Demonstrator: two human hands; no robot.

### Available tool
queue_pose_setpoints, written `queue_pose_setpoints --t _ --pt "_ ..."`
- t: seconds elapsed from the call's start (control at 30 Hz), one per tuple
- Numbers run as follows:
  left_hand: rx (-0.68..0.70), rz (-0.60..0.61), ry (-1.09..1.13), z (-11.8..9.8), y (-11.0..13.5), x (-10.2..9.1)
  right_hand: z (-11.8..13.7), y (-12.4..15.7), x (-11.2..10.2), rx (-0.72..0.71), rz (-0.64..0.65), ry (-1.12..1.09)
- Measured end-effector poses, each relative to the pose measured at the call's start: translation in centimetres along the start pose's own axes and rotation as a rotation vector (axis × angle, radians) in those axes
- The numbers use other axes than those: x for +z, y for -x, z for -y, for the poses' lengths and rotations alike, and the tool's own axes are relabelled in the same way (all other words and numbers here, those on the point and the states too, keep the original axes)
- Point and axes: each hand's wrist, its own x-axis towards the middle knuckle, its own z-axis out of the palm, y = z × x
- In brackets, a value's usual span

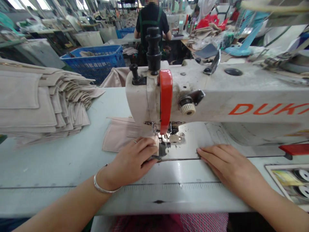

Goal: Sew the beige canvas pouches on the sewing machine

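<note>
Forearms (70, 201): left hand (135, 158) curled over cloth (118, 135), grip unclear; right hand (227, 158) flattish, empty.
Best keep cloth flat, fingertips (153, 149) clear of metal foot (175, 138).

The sewing machine (217, 103) stands on your table (60, 174). A fabric piece (120, 135) lies left of the machine, its right end just beside the machine's foot and under your left hand (137, 154). Farther left of the machine sits a fabric stack (43, 112). Your right hand (224, 158) rests before the machine's arm; a tray (272, 167) holding bobbins (301, 175) is in front of the machine, to the right. Behind the machine are a basket (116, 51), to the left, and a co-worker (151, 21).
</note>
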Motion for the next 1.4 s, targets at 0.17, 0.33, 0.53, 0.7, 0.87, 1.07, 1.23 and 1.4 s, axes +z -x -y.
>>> queue_pose_setpoints --t 0.17,0.33,0.53,0.7,0.87,1.07,1.23,1.4 --pt "-0.020 -0.012 -0.045 0.1 -0.2 0.3 1.2 -2.1 -0.1 0.092 -0.136 -0.092" --pt "-0.133 -0.110 0.104 1.0 -0.3 0.9 4.7 -7.4 -1.6 0.162 -0.008 -0.316" --pt "-0.124 -0.175 0.125 1.1 -0.3 0.7 5.7 -10.0 -1.6 0.027 0.042 -0.333" --pt "-0.174 -0.184 0.105 0.7 -0.2 0.8 4.6 -8.5 -2.4 -0.057 0.087 -0.264" --pt "-0.094 -0.179 0.053 0.7 0.0 1.1 6.3 -9.2 -1.0 -0.142 0.035 -0.333" --pt "0.116 -0.119 -0.076 0.7 0.1 0.7 7.5 -9.7 0.8 -0.162 -0.006 -0.279" --pt "0.132 -0.033 -0.133 0.5 0.0 0.3 7.1 -9.3 0.8 -0.182 -0.043 -0.290" --pt "0.177 -0.017 -0.139 0.5 0.0 0.0 7.0 -9.1 1.1 -0.179 -0.072 -0.331"
